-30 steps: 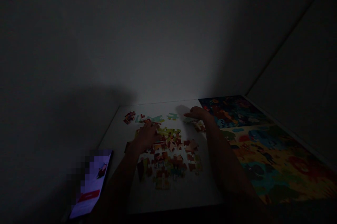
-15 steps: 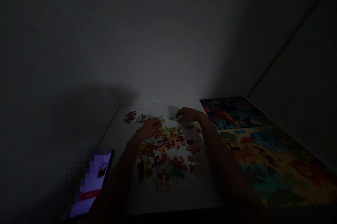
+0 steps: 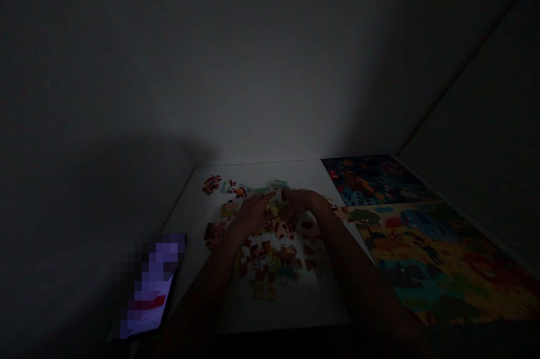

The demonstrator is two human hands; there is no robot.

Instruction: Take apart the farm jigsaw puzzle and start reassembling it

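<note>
In dim light, my left hand (image 3: 254,214) lies low over a spread of jigsaw puzzle pieces, its fingers stretched out toward the right. My right hand (image 3: 302,201) faces it from the other side, fingers bent loosely down and apart at the pieces. Between the two hands show yellow-green pieces (image 3: 276,209). Nearer me, a joined patch of red and cream pieces (image 3: 282,229) lies on the white table. Pale green pieces (image 3: 278,184) are just beyond my fingertips. Whatever lies under my palms is hidden.
Two colourful animal pictures, a dark one (image 3: 371,179) and a yellow one (image 3: 426,252), lie on the right. A lit screen (image 3: 154,297), partly pixelated, is at the left edge. Loose red pieces (image 3: 211,183) sit at the back left. A pale wall (image 3: 261,94) rises behind the table.
My hands have come closer together, the left moving right and the right moving slightly nearer me. Several pieces near them have shifted, and some now show left of my left hand.
</note>
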